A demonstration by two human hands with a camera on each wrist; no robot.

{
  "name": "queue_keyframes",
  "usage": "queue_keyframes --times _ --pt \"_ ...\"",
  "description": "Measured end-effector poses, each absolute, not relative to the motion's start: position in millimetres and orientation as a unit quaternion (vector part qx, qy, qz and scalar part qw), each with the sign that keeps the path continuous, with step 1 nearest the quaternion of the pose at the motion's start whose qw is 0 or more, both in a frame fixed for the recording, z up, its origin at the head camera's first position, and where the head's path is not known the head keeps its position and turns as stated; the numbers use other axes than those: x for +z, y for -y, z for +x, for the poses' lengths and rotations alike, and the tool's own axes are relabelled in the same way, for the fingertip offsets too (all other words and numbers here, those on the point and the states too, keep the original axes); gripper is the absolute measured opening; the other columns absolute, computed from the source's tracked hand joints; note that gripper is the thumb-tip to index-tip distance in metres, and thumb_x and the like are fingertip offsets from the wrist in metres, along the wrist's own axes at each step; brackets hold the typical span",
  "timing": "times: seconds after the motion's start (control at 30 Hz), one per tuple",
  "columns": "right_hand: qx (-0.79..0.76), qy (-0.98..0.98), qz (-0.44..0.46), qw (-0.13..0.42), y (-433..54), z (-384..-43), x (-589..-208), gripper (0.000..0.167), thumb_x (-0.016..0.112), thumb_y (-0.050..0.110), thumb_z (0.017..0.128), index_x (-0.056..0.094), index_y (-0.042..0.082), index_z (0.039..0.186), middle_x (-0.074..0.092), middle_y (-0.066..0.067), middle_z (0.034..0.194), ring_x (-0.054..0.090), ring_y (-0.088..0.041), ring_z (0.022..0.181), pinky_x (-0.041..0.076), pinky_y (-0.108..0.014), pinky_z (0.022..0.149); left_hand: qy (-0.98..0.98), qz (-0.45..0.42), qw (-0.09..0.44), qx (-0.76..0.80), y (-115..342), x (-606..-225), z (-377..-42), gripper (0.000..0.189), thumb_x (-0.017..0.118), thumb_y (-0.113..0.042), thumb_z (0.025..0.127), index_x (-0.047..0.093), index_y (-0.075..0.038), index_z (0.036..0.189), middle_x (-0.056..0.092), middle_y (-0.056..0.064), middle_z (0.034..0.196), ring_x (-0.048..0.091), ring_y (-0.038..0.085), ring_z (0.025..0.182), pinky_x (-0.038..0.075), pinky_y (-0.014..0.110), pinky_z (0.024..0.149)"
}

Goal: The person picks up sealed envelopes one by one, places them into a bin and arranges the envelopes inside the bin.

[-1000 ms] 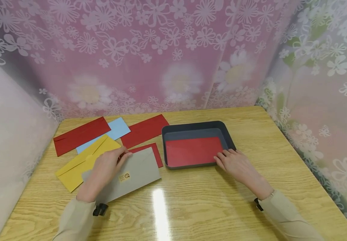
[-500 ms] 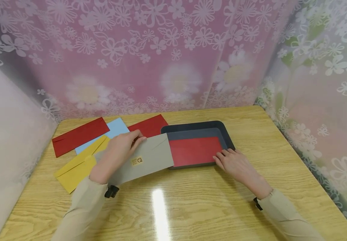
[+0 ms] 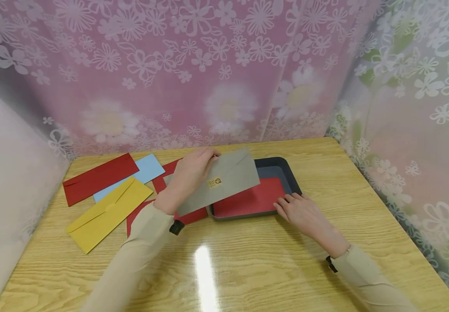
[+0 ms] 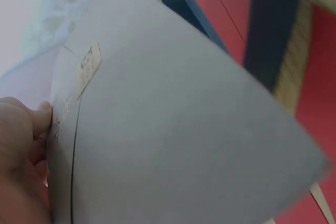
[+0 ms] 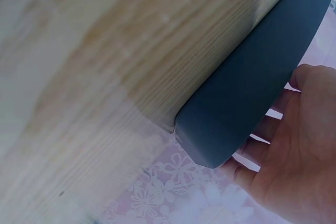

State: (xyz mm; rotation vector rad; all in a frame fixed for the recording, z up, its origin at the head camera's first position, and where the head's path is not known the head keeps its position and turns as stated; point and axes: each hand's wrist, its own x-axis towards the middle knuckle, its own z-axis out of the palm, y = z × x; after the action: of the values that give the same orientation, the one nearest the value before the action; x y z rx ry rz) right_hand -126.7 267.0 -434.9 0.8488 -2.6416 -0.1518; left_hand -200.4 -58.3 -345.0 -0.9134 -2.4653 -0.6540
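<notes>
Grey paper (image 3: 234, 175), an envelope, is hanging tilted over the left part of the dark tray (image 3: 292, 182), the left hand (image 3: 191, 175) pinching its far edge. The right hand (image 3: 298, 212) is gripping the tray's near right corner, fingers curled. A red envelope (image 3: 269, 195) is lying inside the tray; yellow (image 3: 109, 214) and blue (image 3: 148, 170) envelopes are lying left of it.

The grey envelope (image 3: 232, 173) looks like smooth, matt paper, as do the yellow envelope (image 3: 109, 214), the light blue envelope (image 3: 150, 169) and the dark red envelope (image 3: 100, 179). The dark tray (image 5: 239, 85) has smooth, satin-matt walls, either plastic or coated metal. Beneath, the counter (image 3: 267, 264) shows a glossy wood-grain surface, while the beige sleeves (image 3: 370, 275) are matt cloth.
</notes>
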Motion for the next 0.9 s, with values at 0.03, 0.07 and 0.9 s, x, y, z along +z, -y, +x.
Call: queue_keyframes --times 0.03,0.07,0.9 --pt "-0.053 0.935 0.301 0.182 -267 -127 -435 0.020 0.068 0.026 0.096 0.065 0.011 0.083 0.058 -0.003 0.074 0.055 -0.024 0.067 0.047 -0.035 0.058 0.884 -0.338 0.221 -0.235 53 -344 -203 0.016 0.062 -0.017 0.103 0.067 -0.009 0.115 0.070 0.004 0.109 0.066 0.018 0.093 0.057 0.035 0.075" --pt "-0.052 0.934 0.300 0.186 -267 -127 -435 0.021 0.069 0.026 0.096 0.065 0.011 0.082 0.057 -0.003 0.074 0.055 -0.024 0.067 0.047 -0.035 0.058 0.881 -0.345 0.226 -0.233 48 -343 -205 0.017 0.062 -0.015 0.102 0.067 -0.008 0.116 0.070 0.004 0.110 0.067 0.018 0.095 0.057 0.034 0.075" --pt "-0.052 0.930 0.299 0.206 -266 -126 -436 0.020 0.068 0.026 0.095 0.069 0.008 0.088 0.066 -0.006 0.082 0.063 -0.029 0.075 0.053 -0.042 0.065 0.894 -0.384 0.051 -0.225 -21 -383 -217 0.030 0.058 -0.014 0.104 0.064 -0.018 0.133 0.068 -0.002 0.127 0.062 0.015 0.116 0.052 0.030 0.094"
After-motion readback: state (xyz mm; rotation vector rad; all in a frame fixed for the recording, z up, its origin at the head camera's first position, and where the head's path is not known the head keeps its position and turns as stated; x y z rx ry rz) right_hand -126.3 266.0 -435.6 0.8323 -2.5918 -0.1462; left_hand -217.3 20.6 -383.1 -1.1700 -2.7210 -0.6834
